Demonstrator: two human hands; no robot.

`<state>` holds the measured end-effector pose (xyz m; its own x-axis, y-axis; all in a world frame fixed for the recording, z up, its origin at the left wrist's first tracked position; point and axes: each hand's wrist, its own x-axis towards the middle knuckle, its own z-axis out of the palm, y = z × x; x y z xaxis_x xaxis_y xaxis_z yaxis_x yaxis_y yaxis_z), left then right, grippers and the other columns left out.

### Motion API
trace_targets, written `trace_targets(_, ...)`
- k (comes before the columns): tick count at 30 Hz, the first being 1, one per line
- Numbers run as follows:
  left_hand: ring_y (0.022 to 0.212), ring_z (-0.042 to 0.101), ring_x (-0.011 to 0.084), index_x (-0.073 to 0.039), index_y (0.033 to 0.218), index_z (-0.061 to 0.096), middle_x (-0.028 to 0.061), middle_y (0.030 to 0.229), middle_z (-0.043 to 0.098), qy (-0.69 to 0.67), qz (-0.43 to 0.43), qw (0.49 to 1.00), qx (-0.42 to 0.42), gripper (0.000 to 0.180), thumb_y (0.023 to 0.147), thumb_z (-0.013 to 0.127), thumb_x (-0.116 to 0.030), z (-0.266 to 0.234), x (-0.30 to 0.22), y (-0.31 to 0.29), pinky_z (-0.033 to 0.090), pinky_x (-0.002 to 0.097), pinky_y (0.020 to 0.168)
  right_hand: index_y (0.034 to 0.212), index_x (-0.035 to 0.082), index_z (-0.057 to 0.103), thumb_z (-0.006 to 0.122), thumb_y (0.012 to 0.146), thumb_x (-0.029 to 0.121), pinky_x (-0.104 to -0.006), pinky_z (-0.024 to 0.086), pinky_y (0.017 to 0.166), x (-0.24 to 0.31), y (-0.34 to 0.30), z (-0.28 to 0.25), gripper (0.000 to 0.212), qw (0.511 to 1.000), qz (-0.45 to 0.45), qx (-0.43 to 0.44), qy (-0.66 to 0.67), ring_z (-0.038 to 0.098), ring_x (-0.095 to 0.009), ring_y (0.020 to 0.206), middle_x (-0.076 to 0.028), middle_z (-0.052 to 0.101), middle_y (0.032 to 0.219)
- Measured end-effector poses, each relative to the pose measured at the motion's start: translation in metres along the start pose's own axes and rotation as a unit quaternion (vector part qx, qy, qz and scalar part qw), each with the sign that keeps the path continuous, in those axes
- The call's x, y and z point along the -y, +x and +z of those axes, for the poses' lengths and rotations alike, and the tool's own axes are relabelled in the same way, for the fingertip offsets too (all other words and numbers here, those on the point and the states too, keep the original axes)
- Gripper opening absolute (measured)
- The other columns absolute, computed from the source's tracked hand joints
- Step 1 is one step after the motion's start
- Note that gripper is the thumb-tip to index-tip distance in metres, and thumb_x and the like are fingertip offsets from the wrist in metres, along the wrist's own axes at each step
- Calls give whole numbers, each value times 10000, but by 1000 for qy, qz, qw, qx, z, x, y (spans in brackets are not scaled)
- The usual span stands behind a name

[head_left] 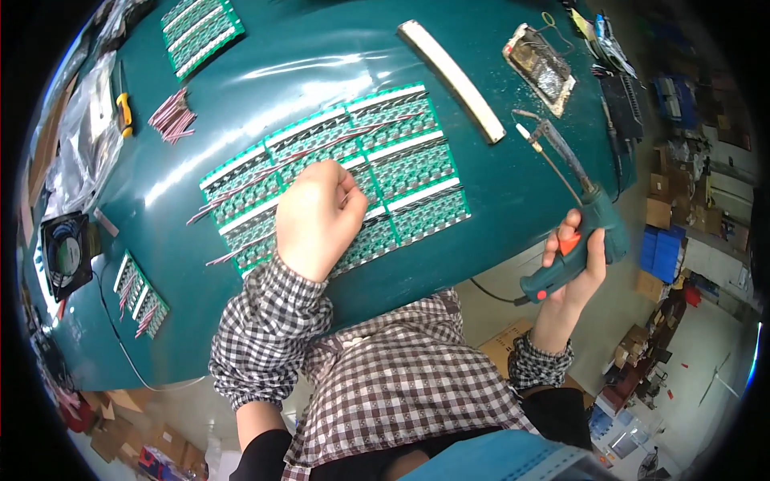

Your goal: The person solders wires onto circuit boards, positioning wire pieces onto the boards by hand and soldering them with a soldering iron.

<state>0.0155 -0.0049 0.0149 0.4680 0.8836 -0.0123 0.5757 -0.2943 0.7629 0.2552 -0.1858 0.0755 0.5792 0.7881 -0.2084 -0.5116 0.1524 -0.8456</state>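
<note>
My left hand [321,216] rests over a block of green circuit boards [413,172] on the table. Its fingers are curled in a pinch, and whatever lies between them is hidden. Thin reddish wires [241,191] run across the boards to the left of this hand. Past the table's front edge at the right, my right hand [576,268] grips a green soldering gun [605,224] with a red trigger. The gun's long metal tip points up and to the left, apart from the boards.
Beyond the boards lie a long white bar [453,80] and a dirty metal tray [539,70]. Cut wires [172,119], a yellow-handled screwdriver [124,114], a black fan [68,255] and a small board [141,295] sit leftward. Another board [200,36] lies far left on the green table [353,301].
</note>
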Motion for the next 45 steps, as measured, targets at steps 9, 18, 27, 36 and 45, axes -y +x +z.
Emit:
trace_targets(9,578,553,226,-18,719,568,96,639,539,12,20,1000,2,68,696,617,-60,-1,5,1,438,334,538,1040,-61,479,445,939,342,-264,541,480,-17,-9,22,417,998,67,15,-3,628,-213,683,-111,574,802)
trace_targets(18,594,564,225,-34,741,554,81,672,552,48,6,999,17,72,717,608,-74,1,2,1,450,337,542,1094,-97,502,585,848,306,-306,569,593,-30,-24,34,479,943,55,26,-327,649,-244,743,-125,595,844)
trace_targets(27,558,542,189,-43,731,545,61,650,533,33,8,999,4,81,701,621,-40,1,-2,-1,430,315,499,1070,-133,522,644,816,180,-359,563,696,-33,-33,39,421,951,80,71,-289,644,-293,846,-183,603,919)
trace_targets(36,545,521,184,-50,738,552,52,635,515,23,7,1000,0,102,687,638,-35,0,-1,1,423,307,493,1097,-78,540,667,790,184,-412,452,870,-36,-35,38,423,939,119,86,-311,619,-250,843,-133,624,851)
trace_targets(45,541,511,187,-52,738,548,52,630,506,17,2,1000,3,109,685,640,-29,-1,-1,0,416,305,490,1106,-143,494,653,798,233,-389,513,705,-41,-35,43,512,919,104,99,-368,613,-265,753,-139,593,825)
